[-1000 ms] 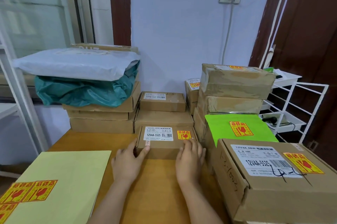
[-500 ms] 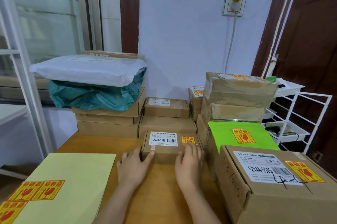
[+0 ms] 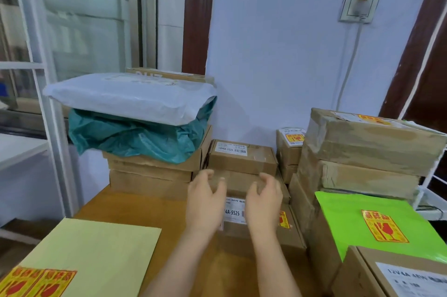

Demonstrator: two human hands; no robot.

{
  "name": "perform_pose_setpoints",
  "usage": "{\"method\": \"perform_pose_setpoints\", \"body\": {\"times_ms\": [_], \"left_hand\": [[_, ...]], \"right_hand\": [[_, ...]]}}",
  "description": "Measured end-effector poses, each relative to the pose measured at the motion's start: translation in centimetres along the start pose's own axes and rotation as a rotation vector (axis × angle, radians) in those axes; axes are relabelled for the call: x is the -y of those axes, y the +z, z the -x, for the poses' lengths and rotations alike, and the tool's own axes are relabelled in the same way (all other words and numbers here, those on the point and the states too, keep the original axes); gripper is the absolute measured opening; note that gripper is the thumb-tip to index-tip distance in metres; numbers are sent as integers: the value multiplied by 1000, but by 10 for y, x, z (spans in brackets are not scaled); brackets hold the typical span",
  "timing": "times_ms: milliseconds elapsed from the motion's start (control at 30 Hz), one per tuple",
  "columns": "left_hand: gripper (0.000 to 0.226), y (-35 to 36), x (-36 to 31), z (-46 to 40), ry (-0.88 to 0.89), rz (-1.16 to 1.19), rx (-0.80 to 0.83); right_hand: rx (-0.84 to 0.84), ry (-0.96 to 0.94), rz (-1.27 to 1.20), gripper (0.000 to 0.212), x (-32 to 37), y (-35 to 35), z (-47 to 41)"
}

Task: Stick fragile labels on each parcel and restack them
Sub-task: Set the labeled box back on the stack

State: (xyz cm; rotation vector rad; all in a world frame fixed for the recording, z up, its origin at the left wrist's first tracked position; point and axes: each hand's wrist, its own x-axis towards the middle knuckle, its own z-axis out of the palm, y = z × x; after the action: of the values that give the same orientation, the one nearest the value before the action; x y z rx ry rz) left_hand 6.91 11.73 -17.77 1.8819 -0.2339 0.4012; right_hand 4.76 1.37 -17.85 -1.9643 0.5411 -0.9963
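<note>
Both hands hang above the desk (image 3: 125,209) with fingers loosely curled and nothing in them — the left hand (image 3: 205,202) and right hand (image 3: 264,202) stand a little apart over the labelled parcel (image 3: 261,236), which already carries a fragile sticker (image 3: 284,219) at its right edge. They appear to be reaching toward the unlabelled parcel (image 3: 242,157) set on a flat box against the wall, between the left stack and the finished stack on the right. To do this well, I would grip that parcel by its two short sides, lift it straight up so the box beneath does not shift, and set it down near the label sheet (image 3: 38,282) — its printed face up, leaving bare cardboard beside the address slip for the sticker.
</note>
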Motion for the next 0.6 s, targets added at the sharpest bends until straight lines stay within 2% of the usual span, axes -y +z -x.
{"method": "perform_pose_setpoints", "body": {"times_ms": [300,433,600], "left_hand": [[50,46,-9,-61,-134,69,149],[62,56,-1,-80,-214,-52,244],[69,61,16,-100,-216,48,237]], "right_hand": [[-60,90,-107,30,6,15,-67],[-22,134,-82,33,-4,19,-89],[19,204,-44,38,-17,23,-108]]}}
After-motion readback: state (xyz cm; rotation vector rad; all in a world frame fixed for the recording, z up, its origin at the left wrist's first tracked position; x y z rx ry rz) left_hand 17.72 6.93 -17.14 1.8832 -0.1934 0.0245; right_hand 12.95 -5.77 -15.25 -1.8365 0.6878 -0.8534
